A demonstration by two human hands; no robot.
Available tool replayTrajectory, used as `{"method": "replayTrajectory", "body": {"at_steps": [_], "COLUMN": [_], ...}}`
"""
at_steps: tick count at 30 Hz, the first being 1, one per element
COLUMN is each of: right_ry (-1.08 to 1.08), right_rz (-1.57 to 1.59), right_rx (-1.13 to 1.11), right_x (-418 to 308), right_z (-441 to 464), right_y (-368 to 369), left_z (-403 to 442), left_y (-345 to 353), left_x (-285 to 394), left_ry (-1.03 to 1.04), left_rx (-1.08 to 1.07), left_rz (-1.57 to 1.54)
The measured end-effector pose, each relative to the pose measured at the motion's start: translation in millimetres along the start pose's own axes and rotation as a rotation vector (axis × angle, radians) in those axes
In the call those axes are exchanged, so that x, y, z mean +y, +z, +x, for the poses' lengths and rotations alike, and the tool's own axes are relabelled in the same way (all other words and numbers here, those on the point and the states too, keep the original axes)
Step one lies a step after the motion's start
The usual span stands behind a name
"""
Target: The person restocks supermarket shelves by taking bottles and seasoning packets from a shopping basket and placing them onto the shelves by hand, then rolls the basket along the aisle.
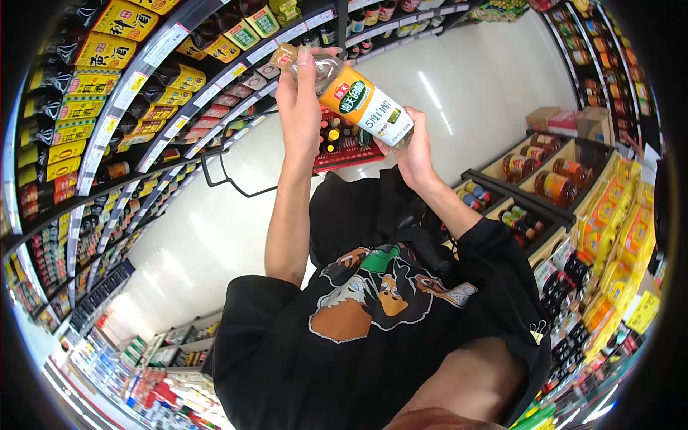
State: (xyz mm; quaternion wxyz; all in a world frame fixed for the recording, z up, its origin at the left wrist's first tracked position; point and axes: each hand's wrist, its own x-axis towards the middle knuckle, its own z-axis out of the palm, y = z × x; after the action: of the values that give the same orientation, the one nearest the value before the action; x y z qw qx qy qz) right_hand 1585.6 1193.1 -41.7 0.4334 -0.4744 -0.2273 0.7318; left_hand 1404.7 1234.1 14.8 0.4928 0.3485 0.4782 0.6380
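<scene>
Inventoried: we held one labelled bottle (367, 106), tilted, over one red basket (347, 160); two hands counted, one left hand (301, 84) curled round its neck, one right hand (414, 142) gripping its base.

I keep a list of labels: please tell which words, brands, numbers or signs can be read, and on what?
"海天": orange-and-white label of the clear cylindrical bottle.
"5度白醋": same label.
"料酒": yellow rectangular label, upper left shelf.
"黄酒": yellow rectangular label below it.
White paper price tags: too small or blurred.
</scene>
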Motion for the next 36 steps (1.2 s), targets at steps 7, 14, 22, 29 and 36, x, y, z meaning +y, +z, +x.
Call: {"method": "replayTrajectory", "body": {"at_steps": [7, 14, 22, 29, 36], "right_ry": [0.063, 0.151, 0.034, 0.003, -0.016], "right_rz": [-0.012, -0.01, 0.014, 0.025, 0.092], "right_rx": [-0.095, -0.134, -0.049, -0.065, -0.189], "right_x": [-60, -131, -179, -191, -207], "right_z": [35, 72, 105, 140, 204], "right_y": [-72, -171, -214, -227, -226], "left_z": [20, 41, 68, 97, 164], "left_y": [83, 189, 239, 254, 257], "left_x": [-30, -65, -82, -71, -61], "left_ry": [0.014, -0.086, -0.06, -0.009, -0.194], "left_rx": [0.105, 0.132, 0.222, 0.259, 0.157], "left_rz": [-0.064, -0.057, 0.297, 0.491, 0.503]}}
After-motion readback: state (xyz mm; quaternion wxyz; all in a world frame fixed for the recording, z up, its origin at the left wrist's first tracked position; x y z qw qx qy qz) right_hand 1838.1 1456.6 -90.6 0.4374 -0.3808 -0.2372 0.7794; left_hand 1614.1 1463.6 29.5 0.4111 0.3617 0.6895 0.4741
